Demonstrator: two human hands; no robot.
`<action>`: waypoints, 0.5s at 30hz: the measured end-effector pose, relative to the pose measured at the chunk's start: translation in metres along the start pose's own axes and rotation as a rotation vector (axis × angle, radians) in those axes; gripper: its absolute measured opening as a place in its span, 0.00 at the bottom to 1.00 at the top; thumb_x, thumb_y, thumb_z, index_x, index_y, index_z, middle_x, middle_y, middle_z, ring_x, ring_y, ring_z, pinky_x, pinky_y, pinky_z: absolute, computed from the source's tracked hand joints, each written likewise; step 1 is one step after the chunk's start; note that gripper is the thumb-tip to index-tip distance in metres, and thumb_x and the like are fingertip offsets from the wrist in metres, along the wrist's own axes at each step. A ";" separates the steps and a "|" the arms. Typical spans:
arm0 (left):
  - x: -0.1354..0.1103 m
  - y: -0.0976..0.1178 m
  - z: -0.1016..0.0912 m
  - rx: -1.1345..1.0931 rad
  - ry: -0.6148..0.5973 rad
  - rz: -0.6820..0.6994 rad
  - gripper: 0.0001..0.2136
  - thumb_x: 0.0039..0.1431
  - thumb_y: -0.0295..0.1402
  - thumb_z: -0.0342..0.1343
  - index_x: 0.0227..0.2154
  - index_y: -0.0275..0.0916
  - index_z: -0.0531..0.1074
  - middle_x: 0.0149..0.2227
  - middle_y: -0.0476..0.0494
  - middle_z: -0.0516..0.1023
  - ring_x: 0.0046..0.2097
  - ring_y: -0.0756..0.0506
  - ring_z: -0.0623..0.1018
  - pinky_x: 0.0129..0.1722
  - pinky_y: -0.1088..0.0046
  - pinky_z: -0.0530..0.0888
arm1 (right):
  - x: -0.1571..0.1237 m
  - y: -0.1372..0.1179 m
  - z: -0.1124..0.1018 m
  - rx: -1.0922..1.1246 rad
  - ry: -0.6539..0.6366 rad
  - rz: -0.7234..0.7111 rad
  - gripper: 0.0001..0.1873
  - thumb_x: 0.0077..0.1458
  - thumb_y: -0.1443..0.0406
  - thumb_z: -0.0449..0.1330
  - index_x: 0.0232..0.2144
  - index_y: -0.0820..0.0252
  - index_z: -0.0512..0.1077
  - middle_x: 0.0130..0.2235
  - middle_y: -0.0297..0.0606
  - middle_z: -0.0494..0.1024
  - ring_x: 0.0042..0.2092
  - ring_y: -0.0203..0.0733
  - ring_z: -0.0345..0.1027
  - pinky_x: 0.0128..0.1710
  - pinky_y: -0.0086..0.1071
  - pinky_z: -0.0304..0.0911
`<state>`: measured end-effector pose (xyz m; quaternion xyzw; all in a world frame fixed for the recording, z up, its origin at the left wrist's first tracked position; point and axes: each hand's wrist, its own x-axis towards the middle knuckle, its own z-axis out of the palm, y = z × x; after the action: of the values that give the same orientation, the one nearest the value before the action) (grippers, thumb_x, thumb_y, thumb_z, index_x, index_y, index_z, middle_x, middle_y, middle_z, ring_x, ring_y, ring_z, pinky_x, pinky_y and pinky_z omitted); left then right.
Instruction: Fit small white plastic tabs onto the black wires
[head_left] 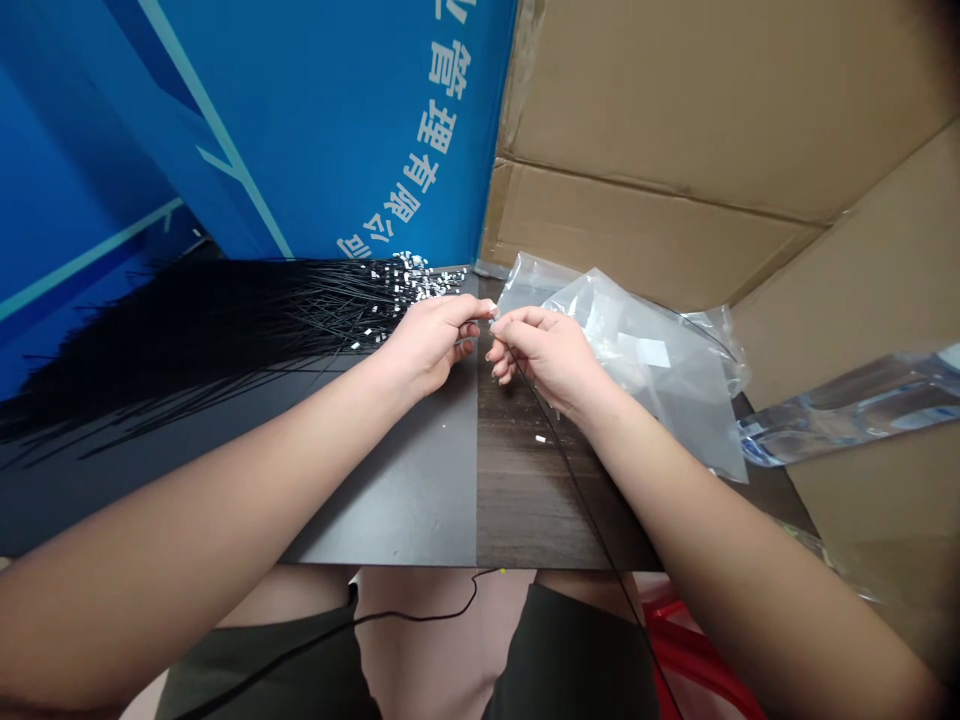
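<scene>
A thin black wire runs from my right hand down over the table's front edge. The fingers of that hand are closed on it in a pinch. Close beside it, my left hand has thumb and forefinger pressed together, its other fingers curled. Whatever lies between those fingertips is too small to make out. The two hands almost meet above the seam of the table. To the left spreads a thick bundle of black wires, many with small white tags at their right ends.
Clear plastic bags lie behind my right hand. A small white scrap rests on the dark tabletop. A blue printed panel and cardboard rise behind. Another black cord hangs over my lap, and something red stands below right.
</scene>
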<state>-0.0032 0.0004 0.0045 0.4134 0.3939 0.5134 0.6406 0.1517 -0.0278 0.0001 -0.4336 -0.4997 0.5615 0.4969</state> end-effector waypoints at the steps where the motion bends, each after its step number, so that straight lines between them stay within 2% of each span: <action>1: 0.000 0.000 0.000 0.001 0.001 0.002 0.06 0.46 0.29 0.69 0.26 0.35 0.79 0.32 0.46 0.78 0.32 0.52 0.71 0.31 0.74 0.68 | 0.000 0.000 0.000 0.002 0.001 0.000 0.05 0.53 0.65 0.66 0.29 0.60 0.74 0.24 0.34 0.79 0.22 0.35 0.72 0.22 0.30 0.69; 15: 0.000 0.000 0.000 0.017 -0.009 0.031 0.07 0.44 0.30 0.70 0.25 0.36 0.78 0.31 0.46 0.78 0.31 0.52 0.70 0.31 0.73 0.67 | 0.001 0.000 0.000 0.007 0.017 0.004 0.05 0.53 0.65 0.66 0.29 0.59 0.73 0.24 0.33 0.79 0.22 0.34 0.71 0.21 0.29 0.68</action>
<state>-0.0032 0.0001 0.0041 0.4270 0.3890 0.5181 0.6308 0.1520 -0.0266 0.0003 -0.4376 -0.4926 0.5605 0.5017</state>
